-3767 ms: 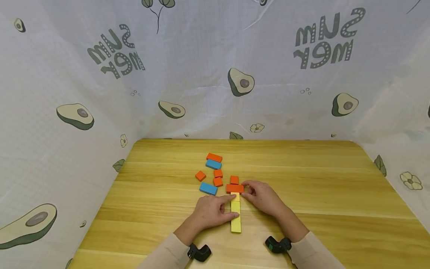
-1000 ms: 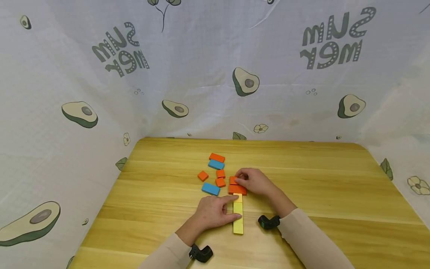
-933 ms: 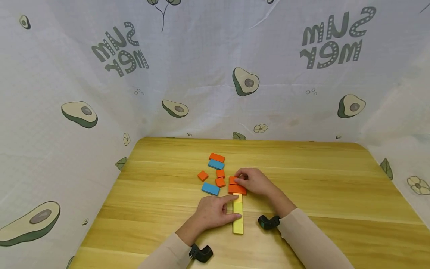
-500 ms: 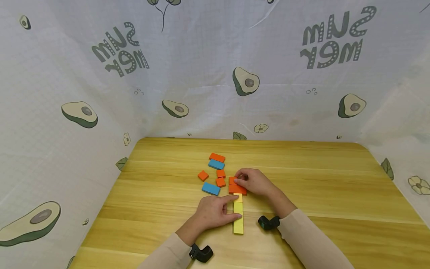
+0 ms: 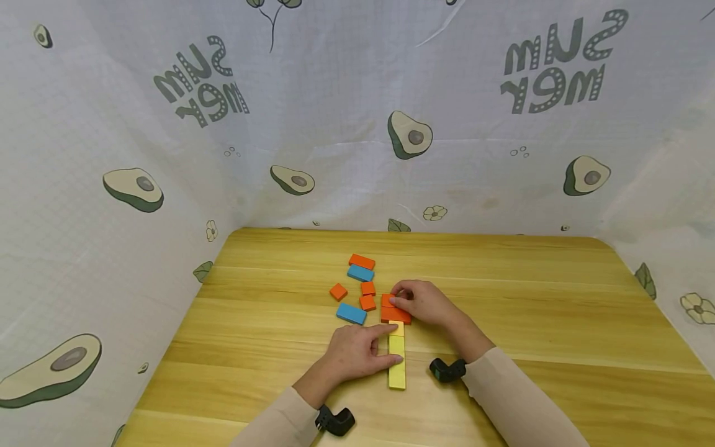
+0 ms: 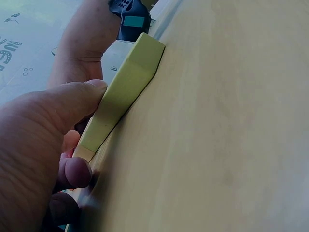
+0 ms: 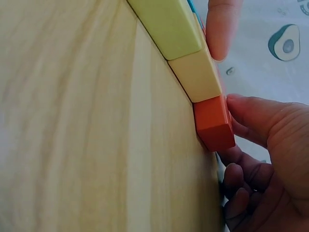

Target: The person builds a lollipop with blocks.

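Observation:
Two yellow pieces lie end to end: a long yellow block point(image 5: 397, 372) and a small light-orange square block point(image 5: 396, 332). My left hand point(image 5: 352, 352) touches them, index finger on the small block and thumb on the long one. An orange-red bar point(image 5: 395, 315) sits crosswise against their far end, and beyond it is an orange-red square block point(image 5: 386, 301). My right hand point(image 5: 424, 303) pinches this square block, its thumb on the near side and index finger at the far edge. In the right wrist view, the bar point(image 7: 212, 118) meets the light-orange block, with the right thumb beside it.
Left of the row lie a blue block point(image 5: 351, 313) and several loose orange-red squares, one a turned square point(image 5: 338, 292). Farther back, another blue block point(image 5: 360, 272) touches an orange-red bar point(image 5: 362, 261). A printed cloth point(image 5: 335, 112) surrounds the wooden table point(image 5: 530, 298).
Since the oldest frame, my right hand has moved from the crosswise bar's right end up to the square block beyond it. The left hand stays on the yellow blocks. Little differs over the last second.

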Tool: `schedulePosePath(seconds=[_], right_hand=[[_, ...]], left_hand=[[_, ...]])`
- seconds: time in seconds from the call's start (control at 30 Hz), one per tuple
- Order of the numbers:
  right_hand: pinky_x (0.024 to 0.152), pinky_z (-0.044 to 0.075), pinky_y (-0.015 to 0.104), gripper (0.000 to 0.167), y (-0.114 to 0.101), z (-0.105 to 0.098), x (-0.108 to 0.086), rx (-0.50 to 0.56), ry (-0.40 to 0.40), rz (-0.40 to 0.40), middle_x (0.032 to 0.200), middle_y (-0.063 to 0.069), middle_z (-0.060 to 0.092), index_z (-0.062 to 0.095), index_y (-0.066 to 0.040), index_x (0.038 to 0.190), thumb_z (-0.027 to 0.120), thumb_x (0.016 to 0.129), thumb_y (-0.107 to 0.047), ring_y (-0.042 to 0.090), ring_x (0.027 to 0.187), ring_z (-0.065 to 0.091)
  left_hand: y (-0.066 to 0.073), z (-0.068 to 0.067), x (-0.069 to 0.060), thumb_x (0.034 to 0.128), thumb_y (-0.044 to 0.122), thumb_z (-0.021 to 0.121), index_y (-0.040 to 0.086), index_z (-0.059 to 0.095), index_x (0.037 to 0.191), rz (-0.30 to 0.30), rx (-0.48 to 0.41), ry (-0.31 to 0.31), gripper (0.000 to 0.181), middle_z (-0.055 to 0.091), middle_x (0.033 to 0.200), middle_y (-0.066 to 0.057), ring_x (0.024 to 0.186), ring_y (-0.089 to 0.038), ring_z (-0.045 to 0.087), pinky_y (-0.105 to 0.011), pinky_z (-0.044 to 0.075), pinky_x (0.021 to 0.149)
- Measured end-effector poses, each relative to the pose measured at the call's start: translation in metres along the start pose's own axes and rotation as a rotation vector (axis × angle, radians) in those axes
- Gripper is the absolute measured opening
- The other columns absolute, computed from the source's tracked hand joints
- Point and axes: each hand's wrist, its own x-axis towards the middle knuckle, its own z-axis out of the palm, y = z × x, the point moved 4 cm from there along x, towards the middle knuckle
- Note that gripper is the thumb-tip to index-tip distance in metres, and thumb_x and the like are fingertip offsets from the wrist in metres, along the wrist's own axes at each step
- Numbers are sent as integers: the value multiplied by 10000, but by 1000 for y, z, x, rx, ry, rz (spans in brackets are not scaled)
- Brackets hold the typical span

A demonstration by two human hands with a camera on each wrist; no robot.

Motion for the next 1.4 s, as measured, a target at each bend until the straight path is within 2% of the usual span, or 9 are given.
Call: schedulePosePath(seconds=[0.2, 0.43, 0.77, 0.9, 1.1, 1.4], right_hand=[[766, 459, 335, 213, 2, -6, -7, 49, 29, 22, 902, 15, 635, 727, -132, 1188, 689, 1034, -274, 168, 808, 543], [707, 450, 293, 208, 7, -12, -25, 91, 94, -17, 857, 14, 626, 738, -82, 1163, 706, 1020, -230, 150, 760, 531], [653, 454, 253, 280, 23, -11, -52, 151, 79, 0, 872, 7, 618, 728, -76, 1193, 783, 964, -229, 166, 752, 531], [658, 466, 249, 273, 26, -6, -56, 169, 96, 1, 873, 1, 630, 735, -75, 1187, 794, 954, -205, 157, 746, 541], [651, 454, 246, 277, 24, 1, -57, 125, 107, -26, 863, -32, 635, 748, -101, 1182, 802, 952, -245, 116, 721, 523], [657, 451, 243, 236, 20, 1, -58, 96, 134, -20, 854, -41, 634, 745, -105, 1165, 795, 951, -191, 113, 722, 526]], left_hand=[[1, 0, 0, 908, 628, 732, 322, 699, 1396, 6, -10, -2, 577, 454, 570, 219, 497, 32, 401, -210, 324, 487], [2, 1, 1, 909, 630, 729, 321, 699, 1396, 10, -6, -2, 578, 457, 573, 223, 500, 38, 404, -207, 324, 488], [0, 1, -1, 906, 623, 735, 318, 698, 1397, -7, -10, -5, 580, 465, 580, 214, 502, 34, 404, -207, 325, 489], [-1, 0, -1, 906, 617, 739, 325, 696, 1398, -3, -5, 0, 574, 463, 574, 216, 496, 38, 399, -204, 322, 482], [-1, 0, -1, 906, 619, 738, 327, 694, 1401, -2, -7, -5, 577, 467, 573, 218, 494, 38, 404, -205, 329, 478], [0, -1, -2, 911, 614, 735, 321, 691, 1405, -9, -18, -13, 576, 469, 574, 212, 492, 33, 407, -209, 332, 476]])
